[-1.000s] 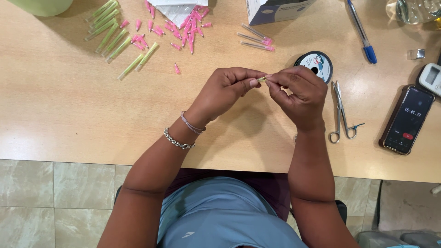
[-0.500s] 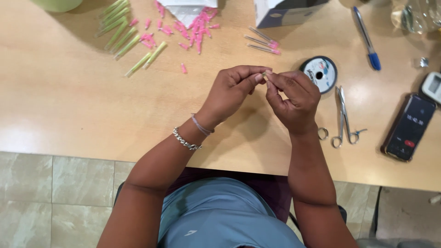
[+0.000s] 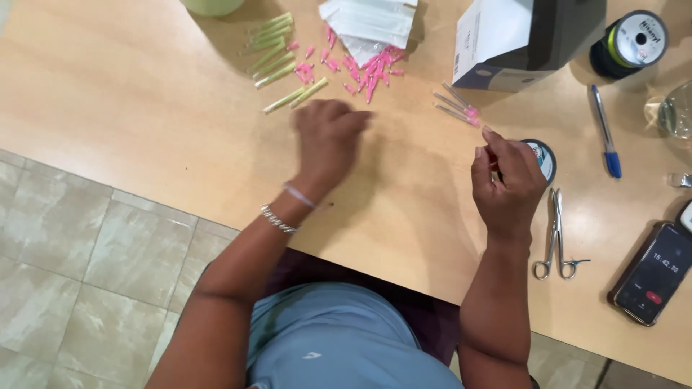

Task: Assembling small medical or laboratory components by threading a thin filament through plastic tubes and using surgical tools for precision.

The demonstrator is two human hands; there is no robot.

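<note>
While the left hand [image 3: 328,140] lies blurred and palm-down over the pale wooden desk [image 3: 130,115], its fingers loosely curled and nothing seen in its grasp, the right hand [image 3: 508,184] is raised with thumb and forefinger pinched narrow on something too small to make out. At twelve o'clock from the left hand lie the thin pale-green plastic tubes [image 3: 277,54], with the scattered small pink plastic caps [image 3: 364,72] at one o'clock. At eleven o'clock from the right hand lie slender clear needles with pink hubs [image 3: 455,106]; just behind it at one o'clock sits a small round black spool [image 3: 544,155]. At four o'clock rest steel scissor-handled forceps [image 3: 556,234], and farther that way a black smartphone [image 3: 654,274]. At two o'clock lies a blue pen [image 3: 604,133].
</note>
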